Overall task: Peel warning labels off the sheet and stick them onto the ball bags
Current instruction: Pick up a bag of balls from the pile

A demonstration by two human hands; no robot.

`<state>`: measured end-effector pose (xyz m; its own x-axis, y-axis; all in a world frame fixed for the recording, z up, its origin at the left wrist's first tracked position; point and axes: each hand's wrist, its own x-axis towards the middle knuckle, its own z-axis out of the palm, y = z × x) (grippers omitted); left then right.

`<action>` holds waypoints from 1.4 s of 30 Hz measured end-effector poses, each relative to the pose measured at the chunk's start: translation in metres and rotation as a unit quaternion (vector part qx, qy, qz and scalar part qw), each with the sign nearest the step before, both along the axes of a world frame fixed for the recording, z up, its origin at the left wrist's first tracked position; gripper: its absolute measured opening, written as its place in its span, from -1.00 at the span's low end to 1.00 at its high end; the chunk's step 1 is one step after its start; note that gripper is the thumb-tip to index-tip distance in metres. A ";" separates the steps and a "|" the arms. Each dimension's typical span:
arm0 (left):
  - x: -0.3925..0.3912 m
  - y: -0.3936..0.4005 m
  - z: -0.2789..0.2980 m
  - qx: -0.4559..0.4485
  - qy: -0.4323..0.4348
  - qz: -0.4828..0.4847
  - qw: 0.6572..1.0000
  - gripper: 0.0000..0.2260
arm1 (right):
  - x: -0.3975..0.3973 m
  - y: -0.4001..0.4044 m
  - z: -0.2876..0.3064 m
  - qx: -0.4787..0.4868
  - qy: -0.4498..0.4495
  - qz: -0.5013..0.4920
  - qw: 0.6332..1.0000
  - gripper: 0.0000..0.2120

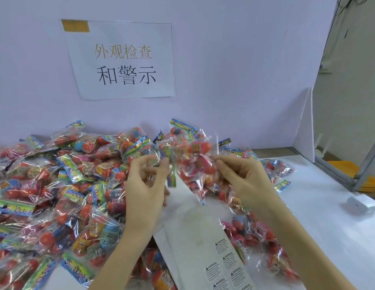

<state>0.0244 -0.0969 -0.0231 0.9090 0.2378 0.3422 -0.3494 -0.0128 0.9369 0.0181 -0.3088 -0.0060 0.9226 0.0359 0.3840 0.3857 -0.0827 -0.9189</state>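
Both hands hold one clear ball bag (193, 164) up over the table, blurred by motion. My left hand (146, 183) pinches its left edge between thumb and curled fingers. My right hand (243, 181) grips its right side. Red and pink balls show through the plastic. Below the hands lies the white label sheet (195, 233), with several black-printed warning labels (224, 264) left on its lower part. I cannot tell whether a label is on either fingertip.
A big heap of ball bags (56, 195) covers the left of the white table (329, 237). More bags (264, 243) lie right of the sheet. A small white box (362, 204) sits at the right edge. A paper sign (123, 61) hangs on the back wall.
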 end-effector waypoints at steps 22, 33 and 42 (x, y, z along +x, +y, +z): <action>0.002 0.005 0.005 -0.115 0.072 -0.227 0.964 -0.57 | 0.000 0.018 -0.010 -0.035 0.009 0.045 0.998 -0.56; 0.004 0.015 0.008 0.043 0.040 -0.162 0.985 -0.53 | -0.001 -0.009 0.002 -0.106 0.036 0.132 0.985 -0.77; 0.001 0.005 0.008 -0.005 0.006 -0.086 0.996 -0.76 | 0.004 -0.010 -0.002 0.062 0.070 0.062 0.994 -0.70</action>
<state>0.0252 -0.0921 -0.0147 0.9407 0.0820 0.3292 -0.3341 0.0557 0.9409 0.0224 -0.3190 -0.0084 0.9589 0.1124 0.2607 0.2536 0.0737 -0.9645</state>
